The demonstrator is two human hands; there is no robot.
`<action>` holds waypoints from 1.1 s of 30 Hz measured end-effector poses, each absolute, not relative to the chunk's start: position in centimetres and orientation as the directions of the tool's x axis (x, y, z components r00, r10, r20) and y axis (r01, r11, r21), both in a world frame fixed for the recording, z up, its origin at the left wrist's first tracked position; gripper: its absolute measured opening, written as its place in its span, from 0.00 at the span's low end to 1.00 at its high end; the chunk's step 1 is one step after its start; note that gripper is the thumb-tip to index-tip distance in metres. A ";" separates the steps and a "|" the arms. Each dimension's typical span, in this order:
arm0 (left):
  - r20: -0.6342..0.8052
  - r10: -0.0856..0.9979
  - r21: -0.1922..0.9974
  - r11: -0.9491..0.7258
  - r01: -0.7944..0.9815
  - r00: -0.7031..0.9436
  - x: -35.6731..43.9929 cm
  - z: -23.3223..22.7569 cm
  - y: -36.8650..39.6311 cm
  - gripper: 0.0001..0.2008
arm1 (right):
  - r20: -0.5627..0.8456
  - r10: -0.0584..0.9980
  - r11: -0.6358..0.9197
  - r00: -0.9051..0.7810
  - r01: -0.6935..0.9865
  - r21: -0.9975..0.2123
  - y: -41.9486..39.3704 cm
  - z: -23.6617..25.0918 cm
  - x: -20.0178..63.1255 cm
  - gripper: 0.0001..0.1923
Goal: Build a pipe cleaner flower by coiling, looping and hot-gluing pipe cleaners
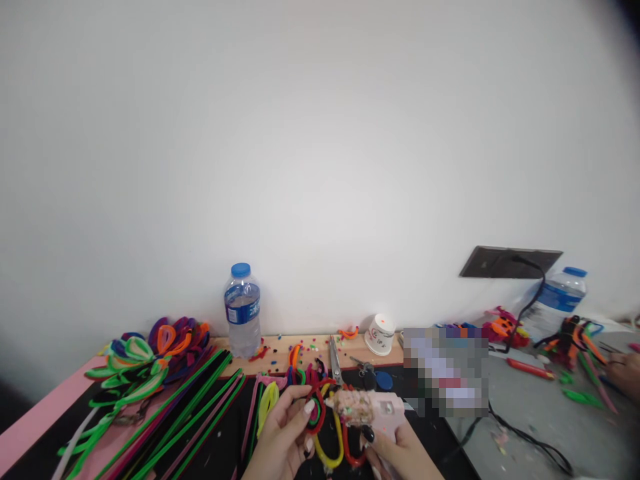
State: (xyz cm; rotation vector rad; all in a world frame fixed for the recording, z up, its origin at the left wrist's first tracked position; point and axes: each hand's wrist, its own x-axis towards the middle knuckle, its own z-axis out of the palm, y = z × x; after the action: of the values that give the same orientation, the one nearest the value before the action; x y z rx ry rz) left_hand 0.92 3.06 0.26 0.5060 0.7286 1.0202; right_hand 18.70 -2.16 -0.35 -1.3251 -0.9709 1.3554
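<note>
My left hand (285, 437) pinches a looped pipe-cleaner piece (329, 461) in red, yellow and green between thumb and fingers. A pink hot glue gun (389, 413) is in my right hand (405, 453), its fingers wrapped round the handle. The gun's nozzle points left and sits close against the loops; whether it touches them I cannot tell. Brownish residue coats the front of the gun. Just left of my left hand lies a yellow pipe-cleaner bundle (269, 405). Behind the hands are scissors (335, 362).
Pipe-cleaner flowers (167, 343) and long loose stems (193, 420) cover the left side. A water bottle (243, 313), an upturned paper cup (380, 335) and keys (367, 375) stand or lie behind. At right are a black cord (533, 440), a red-handled tool (530, 369) and another person's hand (625, 375).
</note>
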 end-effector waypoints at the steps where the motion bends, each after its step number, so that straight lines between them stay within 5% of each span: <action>1: -0.306 0.895 0.684 0.444 -0.578 0.326 1.0 0.2 3.0 0.21 | -0.221 0.973 -0.214 0.061 -0.106 -0.971 -2.1 -0.4 18.7 0.32; 13: -0.265 0.883 0.709 0.451 -0.543 0.388 0.7 0.7 2.9 0.18 | -0.227 0.970 -0.218 0.086 -0.108 -0.970 -2.1 -0.7 18.9 0.28; 22: -0.249 0.888 0.706 0.439 -0.555 0.386 0.8 0.3 2.9 0.17 | -0.253 0.954 -0.243 0.160 -0.083 -0.967 -1.8 -1.1 19.2 0.36; 33: -0.265 0.868 0.679 0.478 -0.557 0.420 0.5 0.5 2.8 0.19 | -0.144 0.945 -0.151 0.293 0.001 -0.989 -1.2 -1.0 22.3 0.27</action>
State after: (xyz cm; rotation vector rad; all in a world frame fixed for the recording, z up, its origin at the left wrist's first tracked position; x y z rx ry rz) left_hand 0.49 2.84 0.54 0.5445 0.6544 0.9499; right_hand 22.29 -1.21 -0.98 -1.4608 -0.9277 1.0786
